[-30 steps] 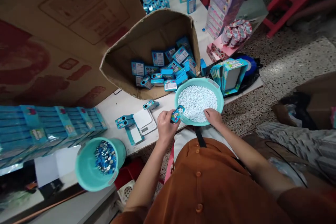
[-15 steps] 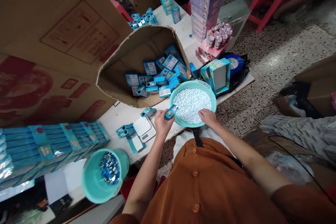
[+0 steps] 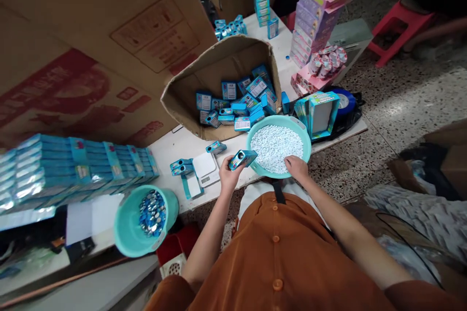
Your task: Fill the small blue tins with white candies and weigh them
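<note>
My left hand [image 3: 230, 175] grips a small blue box [image 3: 242, 159], tilted so that a dark round hole in its end shows. Its far end is beside the rim of a turquoise basin [image 3: 307, 148]. Small white candy-like pellets [image 3: 275, 143] fill the basin. My right hand [image 3: 296, 166] is at the basin's near side, fingers curled together against the pellets; what they hold is hidden. To the left of my left hand are a white scale [image 3: 205, 167], a single blue box [image 3: 216, 147] and a pair of blue boxes [image 3: 181, 166] with round holes.
A tipped cardboard carton [image 3: 207, 65] with several blue boxes lies behind the basin. At left stand bundled blue packs [image 3: 91, 165] and a turquoise bucket [image 3: 124, 228] of shiny blue and silver pieces. Blue display trays [image 3: 321, 115] and stacked pink and purple boxes [image 3: 314, 19] stand at right.
The box in my left hand has turned, so its hole faces me more, and it has come slightly away from the pellets. My right hand stays at the pellets. The camera view has shifted.
</note>
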A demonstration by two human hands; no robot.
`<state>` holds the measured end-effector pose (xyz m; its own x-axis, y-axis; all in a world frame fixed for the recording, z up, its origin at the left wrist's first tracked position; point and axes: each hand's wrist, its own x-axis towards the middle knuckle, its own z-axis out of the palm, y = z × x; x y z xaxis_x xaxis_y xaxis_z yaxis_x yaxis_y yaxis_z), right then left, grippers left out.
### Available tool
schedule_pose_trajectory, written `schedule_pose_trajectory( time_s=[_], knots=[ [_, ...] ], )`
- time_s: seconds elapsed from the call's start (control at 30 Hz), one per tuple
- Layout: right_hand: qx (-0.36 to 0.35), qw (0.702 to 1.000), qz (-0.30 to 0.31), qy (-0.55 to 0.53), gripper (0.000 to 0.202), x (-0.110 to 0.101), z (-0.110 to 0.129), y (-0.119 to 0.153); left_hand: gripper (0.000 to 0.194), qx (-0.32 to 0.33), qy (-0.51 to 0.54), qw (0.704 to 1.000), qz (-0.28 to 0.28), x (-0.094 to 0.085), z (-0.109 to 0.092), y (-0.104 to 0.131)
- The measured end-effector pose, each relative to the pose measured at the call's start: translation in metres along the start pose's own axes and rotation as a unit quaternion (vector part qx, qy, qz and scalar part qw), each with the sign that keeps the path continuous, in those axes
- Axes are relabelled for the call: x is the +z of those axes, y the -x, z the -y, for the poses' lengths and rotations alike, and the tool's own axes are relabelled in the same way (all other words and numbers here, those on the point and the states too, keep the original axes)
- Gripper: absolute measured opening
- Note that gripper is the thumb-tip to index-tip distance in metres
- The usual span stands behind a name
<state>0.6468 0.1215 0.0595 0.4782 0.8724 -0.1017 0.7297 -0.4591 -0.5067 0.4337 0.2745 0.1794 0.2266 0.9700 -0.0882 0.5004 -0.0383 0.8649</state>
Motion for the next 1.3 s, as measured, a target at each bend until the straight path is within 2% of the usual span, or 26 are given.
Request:
schedule_pose_trajectory(
  time_s=[0.07,0.17,0.3,0.4,0.47,0.57,0.7,0.8,0.9,1.0,1.1,1.3],
  knots=[
    [0.0,1.0,-0.006,0.008,0.03,0.001,0.0,0.0,0.048,-0.011,-0.034,0.999,-0.024,-0.019,0.008,0.003],
    [0.007,1.0,-0.018,0.016,0.029,0.006,-0.002,-0.002,0.047,-0.022,-0.125,0.99,-0.067,-0.059,0.026,0.0],
    [-0.001,1.0,-0.026,-0.016,0.028,0.012,-0.005,-0.004,0.047,-0.04,-0.249,0.961,-0.115,-0.118,0.056,-0.023],
    [-0.009,0.996,-0.049,-0.068,0.031,0.013,-0.001,0.003,0.042,-0.002,-0.325,0.94,-0.099,-0.151,0.076,-0.05],
    [-0.005,0.995,-0.059,-0.085,0.033,0.013,0.007,0.013,0.037,0.032,-0.357,0.931,-0.073,-0.165,0.087,-0.067],
    [-0.002,0.995,-0.067,-0.079,0.034,0.015,0.023,0.029,0.037,0.043,-0.365,0.929,-0.035,-0.175,0.102,-0.089],
    [0.0,0.994,-0.098,-0.045,0.033,0.018,0.048,0.044,0.036,0.025,-0.369,0.929,0.012,-0.177,0.122,-0.11],
    [0.028,0.992,-0.118,-0.028,0.032,0.019,0.066,0.051,0.036,0.038,-0.374,0.925,0.058,-0.177,0.138,-0.12],
    [0.049,0.993,-0.108,-0.029,0.032,0.022,0.084,0.057,0.037,0.07,-0.377,0.918,0.097,-0.18,0.149,-0.127],
    [0.063,0.993,-0.097,-0.034,0.033,0.026,0.098,0.06,0.042,0.127,-0.382,0.908,0.116,-0.189,0.151,-0.13],
    [0.072,0.99,-0.117,-0.026,0.034,0.032,0.11,0.057,0.053,0.169,-0.367,0.908,0.111,-0.201,0.145,-0.131],
    [0.081,0.987,-0.133,-0.028,0.035,0.042,0.13,0.048,0.046,0.159,-0.349,0.918,0.1,-0.226,0.135,-0.12]
  ],
)
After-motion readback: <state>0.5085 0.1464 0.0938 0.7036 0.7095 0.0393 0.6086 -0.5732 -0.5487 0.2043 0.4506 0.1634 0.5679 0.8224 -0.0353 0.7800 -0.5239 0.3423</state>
